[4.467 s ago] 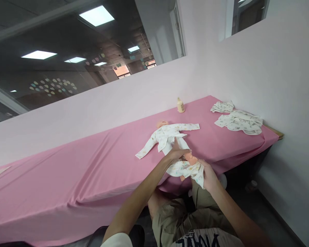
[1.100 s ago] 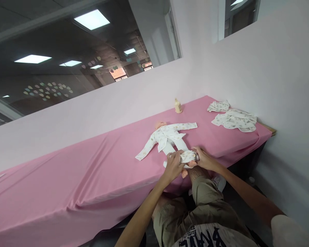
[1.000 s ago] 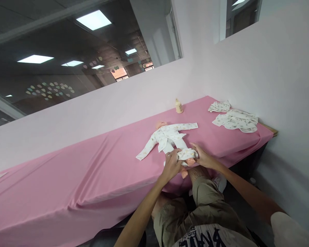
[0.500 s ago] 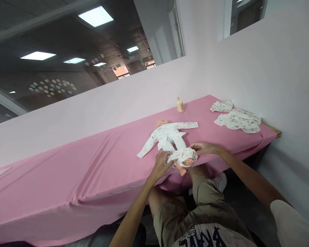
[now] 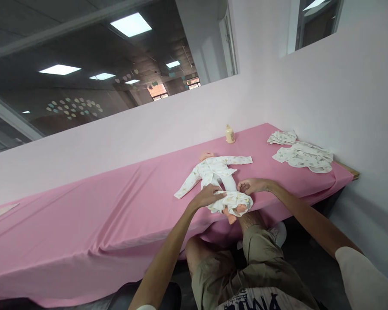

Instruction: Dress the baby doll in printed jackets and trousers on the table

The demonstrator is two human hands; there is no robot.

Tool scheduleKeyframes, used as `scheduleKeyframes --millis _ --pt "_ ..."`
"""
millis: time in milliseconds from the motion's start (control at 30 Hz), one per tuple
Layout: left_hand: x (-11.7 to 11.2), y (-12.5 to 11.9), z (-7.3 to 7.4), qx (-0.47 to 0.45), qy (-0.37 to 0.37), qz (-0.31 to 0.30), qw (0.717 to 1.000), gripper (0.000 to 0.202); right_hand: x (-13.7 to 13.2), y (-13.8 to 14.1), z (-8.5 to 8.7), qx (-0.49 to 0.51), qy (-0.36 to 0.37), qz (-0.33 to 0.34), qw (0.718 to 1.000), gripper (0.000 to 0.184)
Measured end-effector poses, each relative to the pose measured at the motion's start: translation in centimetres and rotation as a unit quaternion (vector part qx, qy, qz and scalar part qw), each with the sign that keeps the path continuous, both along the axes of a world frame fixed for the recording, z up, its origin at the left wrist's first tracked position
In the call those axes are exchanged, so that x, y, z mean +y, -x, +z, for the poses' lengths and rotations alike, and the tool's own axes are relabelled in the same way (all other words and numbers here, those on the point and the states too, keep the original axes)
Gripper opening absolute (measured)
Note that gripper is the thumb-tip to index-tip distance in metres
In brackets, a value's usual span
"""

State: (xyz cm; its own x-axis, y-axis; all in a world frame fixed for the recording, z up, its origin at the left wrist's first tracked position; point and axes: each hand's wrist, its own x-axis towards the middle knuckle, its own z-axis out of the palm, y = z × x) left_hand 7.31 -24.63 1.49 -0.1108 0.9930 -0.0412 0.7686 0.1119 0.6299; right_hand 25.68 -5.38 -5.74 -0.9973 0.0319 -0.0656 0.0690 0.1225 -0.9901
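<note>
A baby doll (image 5: 232,218) lies on its back on the pink-covered table, its head away from me and its feet at the front edge. It wears a white printed long-sleeved top (image 5: 215,168), with the sleeves spread. White printed baby pants (image 5: 231,203) are bunched round its lower legs, and both bare feet stick out of them. My left hand (image 5: 210,196) is closed on the pants' upper edge at the left. At the right, my right hand (image 5: 250,186) has its fingers curled on the waistband beside the doll's leg.
A cream pump bottle (image 5: 230,134) stands near the wall behind the doll. Folded white printed baby clothes (image 5: 305,157) lie at the table's right end, with a smaller cloth (image 5: 282,137) behind them. The pink sheet (image 5: 116,215) hangs over the front edge above my knees.
My left hand has moved up along the doll's legs, drawing the pants' edge with it. The pants look more spread out. My right hand's fingers have curled in closer.
</note>
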Motion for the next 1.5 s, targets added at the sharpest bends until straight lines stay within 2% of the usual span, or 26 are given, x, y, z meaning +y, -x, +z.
scheduleKeyframes --millis 67,100,167,267,333,400,500,567,700,800,933,1067,1167,1333,1500 --pt "1.2 0.0 0.1 0.064 0.003 -0.022 0.998 0.028 -0.3 0.0 0.0 -0.011 -0.029 0.017 0.999 0.022" --pt "1.7 0.0 0.0 0.068 0.005 -0.03 0.997 0.027 -0.4 0.0 0.0 -0.014 -0.047 0.019 0.999 0.017" --pt "2.4 0.2 -0.1 0.028 -0.005 -0.02 0.999 0.027 -0.6 0.1 0.1 -0.006 -0.074 0.001 0.997 0.009" --pt "2.7 0.6 -0.5 -0.049 -0.01 0.017 0.999 0.034 0.0 0.4 0.4 0.022 -0.086 -0.057 0.994 0.011" --pt "2.5 0.9 -0.8 -0.053 -0.019 0.042 0.998 0.035 0.9 0.9 0.5 0.046 -0.087 -0.098 0.99 0.013" --pt "2.1 1.1 -1.0 -0.009 -0.03 0.059 0.998 0.033 1.8 1.8 0.3 0.066 -0.088 -0.131 0.985 0.015" --pt "0.8 1.6 -1.5 0.066 -0.051 0.066 0.994 0.032 2.6 3.2 -0.8 0.088 -0.081 -0.169 0.978 0.019" --pt "-0.6 2.1 -2.1 0.054 -0.049 0.06 0.996 0.032 2.7 3.7 -1.6 0.094 -0.074 -0.176 0.977 0.019" --pt "-3.6 3.5 -3.6 -0.112 -0.013 0.047 0.993 0.034 2.6 3.7 -2.3 0.08 -0.059 -0.135 0.986 0.02" --pt "-4.4 4.3 -4.2 -0.195 -0.003 0.064 0.979 0.029 2.7 3.6 -1.9 0.052 -0.072 -0.098 0.991 0.019" --pt "-3.6 4.6 -4.8 -0.241 -0.028 0.084 0.966 0.016 2.7 3.7 -1.4 0.043 -0.097 -0.082 0.991 0.018" --pt "-2.7 4.8 -5.9 -0.268 -0.075 0.173 0.945 0.016 2.4 3.7 -1.5 0.046 -0.085 -0.082 0.992 0.019" --pt "-2.5 5.2 -6.9 -0.282 -0.099 0.21 0.931 0.019 1.8 3.4 -1.4 0.053 -0.062 -0.084 0.993 0.022" --pt "-2.1 5.4 -7.6 -0.3 -0.131 0.224 0.918 0.026 0.8 2.7 -0.9 0.08 0.013 -0.075 0.994 0.031" --pt "-1.4 5.0 -7.5 -0.375 -0.118 0.206 0.896 0.019 0.9 2.9 -1.2 0.063 0.0 -0.075 0.995 0.034"
